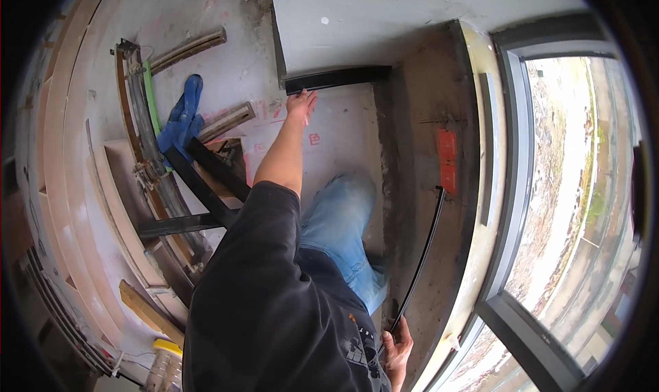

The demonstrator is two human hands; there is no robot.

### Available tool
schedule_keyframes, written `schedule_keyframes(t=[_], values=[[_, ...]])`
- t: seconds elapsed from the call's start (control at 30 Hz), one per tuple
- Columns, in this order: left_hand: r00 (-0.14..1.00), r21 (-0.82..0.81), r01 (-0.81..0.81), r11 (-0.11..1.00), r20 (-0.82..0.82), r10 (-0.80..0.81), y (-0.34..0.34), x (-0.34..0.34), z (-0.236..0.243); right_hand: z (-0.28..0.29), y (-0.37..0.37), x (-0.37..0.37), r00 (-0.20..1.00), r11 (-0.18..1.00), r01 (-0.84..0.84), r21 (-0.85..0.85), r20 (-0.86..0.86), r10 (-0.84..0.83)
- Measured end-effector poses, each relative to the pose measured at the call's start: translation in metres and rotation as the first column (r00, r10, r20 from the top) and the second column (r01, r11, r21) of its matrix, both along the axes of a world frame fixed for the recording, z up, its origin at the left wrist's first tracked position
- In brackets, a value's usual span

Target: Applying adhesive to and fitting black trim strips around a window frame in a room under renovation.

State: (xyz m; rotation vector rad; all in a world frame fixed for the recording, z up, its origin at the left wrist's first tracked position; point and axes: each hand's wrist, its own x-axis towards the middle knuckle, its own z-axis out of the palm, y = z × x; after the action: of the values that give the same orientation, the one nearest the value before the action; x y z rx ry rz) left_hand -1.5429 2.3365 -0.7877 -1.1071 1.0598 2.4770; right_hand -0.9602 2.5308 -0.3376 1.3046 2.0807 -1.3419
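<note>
My left hand (pixel 302 105) reaches forward with its fingers on the lower edge of a short, wide black strip (pixel 343 77), which lies along the foot of a pale grey wall (pixel 384 14). My right hand (pixel 397 351), low at the right, grips a long, thin black bar (pixel 425 248) that rises beside my leg toward two red boxes (pixel 447 148) set in the dark plastered wall. My jeans-covered leg is bent on the whitish floor (pixel 336 128), which has pink markings.
Black bars (pixel 199 186), metal rails (pixel 185 49) and a blue item (pixel 185 110), perhaps gloves, lie on the left beside pale boards (pixel 120 200). A wooden plank (pixel 147 309) is at lower left. A grey-framed window (pixel 511 152) fills the right side.
</note>
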Motion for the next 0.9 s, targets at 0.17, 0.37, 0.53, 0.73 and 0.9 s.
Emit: schedule_keyframes(t=[0.17, 0.37, 0.53, 0.73, 0.9], values=[[0.996, 0.024, 0.003, 1.0, 0.09, -0.006, -0.008, -0.03, -0.037, 0.001, 0.012, -0.036, 0.998, 0.997, -0.065, 0.028, -0.005, 0.065], [0.978, 0.062, -0.18, 0.982, 0.121, 0.171, 0.014, -0.058, -0.06, -0.004, 0.02, -0.053, 0.997, 0.996, -0.077, 0.04, 0.03, 0.075], [0.985, 0.058, -0.159, 0.986, 0.081, 0.154, 0.026, -0.063, -0.073, -0.005, 0.028, -0.065, 0.992, 0.99, -0.124, 0.067, 0.034, 0.122], [0.975, 0.03, -0.195, 0.98, 0.119, 0.19, 0.026, -0.064, -0.084, -0.007, 0.038, -0.092, 0.992, 0.992, -0.124, 0.033, 0.039, 0.123], [0.971, -0.002, -0.21, 0.978, 0.114, 0.209, 0.02, -0.077, -0.09, -0.006, 0.036, -0.105, 0.995, 0.995, -0.098, -0.034, 0.019, 0.099]])
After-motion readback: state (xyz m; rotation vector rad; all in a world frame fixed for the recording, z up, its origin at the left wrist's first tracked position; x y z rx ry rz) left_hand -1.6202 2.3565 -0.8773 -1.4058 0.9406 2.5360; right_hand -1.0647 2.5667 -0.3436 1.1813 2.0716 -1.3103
